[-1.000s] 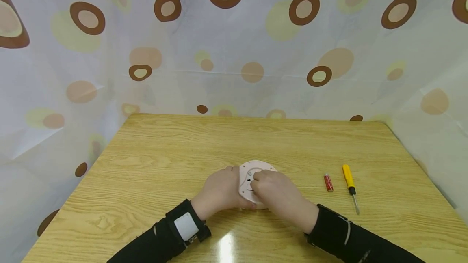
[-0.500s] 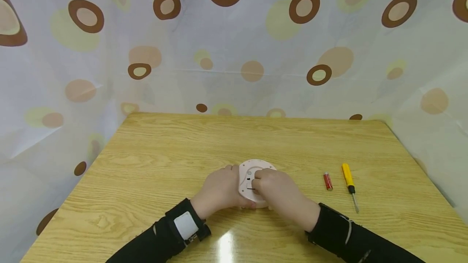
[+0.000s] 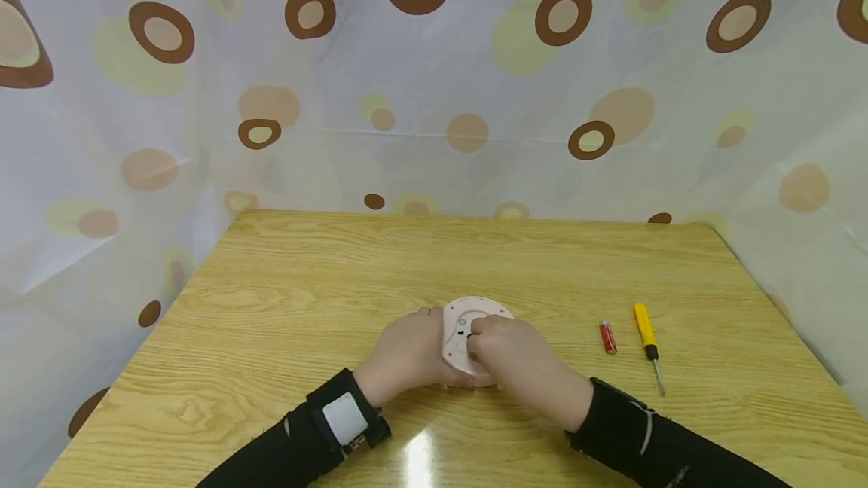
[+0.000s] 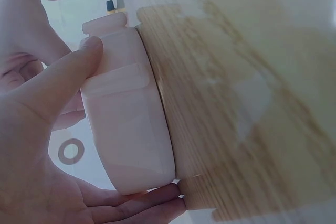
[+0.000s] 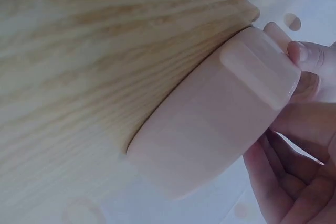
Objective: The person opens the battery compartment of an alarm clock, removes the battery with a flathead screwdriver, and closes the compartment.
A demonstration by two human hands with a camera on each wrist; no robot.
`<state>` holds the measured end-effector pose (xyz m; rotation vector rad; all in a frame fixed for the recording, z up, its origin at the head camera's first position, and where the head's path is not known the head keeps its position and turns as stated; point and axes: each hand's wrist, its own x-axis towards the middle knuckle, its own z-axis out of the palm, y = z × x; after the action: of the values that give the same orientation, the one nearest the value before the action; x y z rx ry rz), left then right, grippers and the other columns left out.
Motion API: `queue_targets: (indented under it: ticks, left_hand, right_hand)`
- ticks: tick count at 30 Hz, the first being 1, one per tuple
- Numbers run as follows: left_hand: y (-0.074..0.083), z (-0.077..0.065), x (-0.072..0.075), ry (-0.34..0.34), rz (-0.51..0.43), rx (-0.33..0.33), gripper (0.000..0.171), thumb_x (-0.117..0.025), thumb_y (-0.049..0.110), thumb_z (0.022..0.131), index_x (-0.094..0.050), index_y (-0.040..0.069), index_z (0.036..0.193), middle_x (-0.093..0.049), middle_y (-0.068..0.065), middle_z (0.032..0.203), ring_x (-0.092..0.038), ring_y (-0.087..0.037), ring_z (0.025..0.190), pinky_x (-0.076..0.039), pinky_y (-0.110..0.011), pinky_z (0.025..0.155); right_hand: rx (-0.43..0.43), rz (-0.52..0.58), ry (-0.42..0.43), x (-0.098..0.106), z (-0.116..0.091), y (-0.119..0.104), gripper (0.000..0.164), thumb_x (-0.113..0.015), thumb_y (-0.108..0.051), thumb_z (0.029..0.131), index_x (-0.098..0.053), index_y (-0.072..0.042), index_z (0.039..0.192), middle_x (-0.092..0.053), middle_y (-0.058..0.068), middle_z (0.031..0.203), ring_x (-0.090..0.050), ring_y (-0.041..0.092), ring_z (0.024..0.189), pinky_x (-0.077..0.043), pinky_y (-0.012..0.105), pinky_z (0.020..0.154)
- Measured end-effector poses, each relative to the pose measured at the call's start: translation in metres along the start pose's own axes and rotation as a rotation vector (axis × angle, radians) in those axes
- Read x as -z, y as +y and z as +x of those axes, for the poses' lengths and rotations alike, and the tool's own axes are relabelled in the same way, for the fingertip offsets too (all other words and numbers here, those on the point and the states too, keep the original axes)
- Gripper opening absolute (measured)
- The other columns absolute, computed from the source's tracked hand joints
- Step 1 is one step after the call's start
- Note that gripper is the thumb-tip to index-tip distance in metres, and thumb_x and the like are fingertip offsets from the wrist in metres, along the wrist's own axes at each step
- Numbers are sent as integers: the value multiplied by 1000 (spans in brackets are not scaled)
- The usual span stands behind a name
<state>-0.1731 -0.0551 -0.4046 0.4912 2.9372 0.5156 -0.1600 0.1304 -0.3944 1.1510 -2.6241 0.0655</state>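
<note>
A round, pale pink plastic device (image 3: 459, 351) lies on the table with its back up, showing a dotted hole pattern and a small black mark. My left hand (image 3: 410, 349) grips its left side, thumb along the near edge and fingers around the far one. The device's thick side wall (image 4: 128, 124) fills the middle of the left wrist view. Over the right part of the back, my right hand (image 3: 518, 360) has its fingers curled down close to the surface. Its fingertips are hidden, and I cannot tell whether they pinch anything.
A red battery (image 3: 608, 337) lies to the right of the hands. Beside it is a screwdriver (image 3: 646, 328) with a yellow handle, its metal tip toward the near side. The wooden table (image 3: 325, 262) meets a dotted cloth (image 3: 434, 74) behind and at both sides.
The dark line on the device's back below my right fingertips has gone from sight, and a dark spot shows beside them. The left hand keeps its grip; battery and screwdriver stay put.
</note>
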Motion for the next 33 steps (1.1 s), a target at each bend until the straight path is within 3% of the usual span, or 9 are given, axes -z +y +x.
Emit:
queue_targets:
  ticks: [6,9,14,17,22,28,33]
  left_hand:
    - [0,0,1,-4,0,0,97,-95,69,61,-64,2,124,-67,-5,100,-64,-18,86,-55,-34,70]
    - [0,1,2,-6,5,3,99,-95,69,62,-63,1,126,-68,-6,101,-65,-19,87,-56,-34,71]
    - [0,1,1,-9,11,1,101,-95,69,63,-63,0,129,-69,-7,104,-66,-20,89,-57,-34,72]
    - [0,1,1,-7,5,-4,99,-95,68,63,-63,0,128,-69,-7,104,-67,-20,89,-57,-34,73]
    - [1,0,2,-6,26,-14,98,-95,68,64,-63,0,127,-69,-6,101,-67,-19,88,-57,-33,72]
    - [2,0,0,11,46,-33,96,-95,67,63,-64,0,125,-69,-6,100,-66,-18,85,-57,-33,70]
    - [1,0,-1,17,31,-37,97,-96,66,63,-64,0,126,-70,-6,101,-68,-19,88,-58,-34,72]
  right_hand:
    - [-57,108,-72,5,1,2,24,-85,7,78,-75,-14,75,-57,-7,77,-42,5,68,-46,21,62]
    - [-75,160,-104,6,1,5,27,-87,10,72,-78,-13,82,-61,-5,83,-52,7,73,-54,24,68]
    - [-108,248,-104,6,0,13,19,-84,4,82,-82,-11,94,-72,-1,94,-69,13,85,-59,29,76]
    - [-100,247,-78,7,-2,16,15,-79,3,88,-82,-10,94,-72,-1,93,-68,13,83,-57,28,75]
    - [-74,173,-6,7,-11,20,10,-84,-9,87,-79,-9,95,-67,-1,89,-59,10,78,-55,27,71]
    - [-109,108,27,12,-22,26,51,-93,-34,81,-76,-1,115,-74,8,106,-70,20,95,-62,35,84]
    - [-179,142,-11,15,-30,32,71,-95,-42,78,-71,4,127,-74,15,123,-72,30,114,-61,43,97]
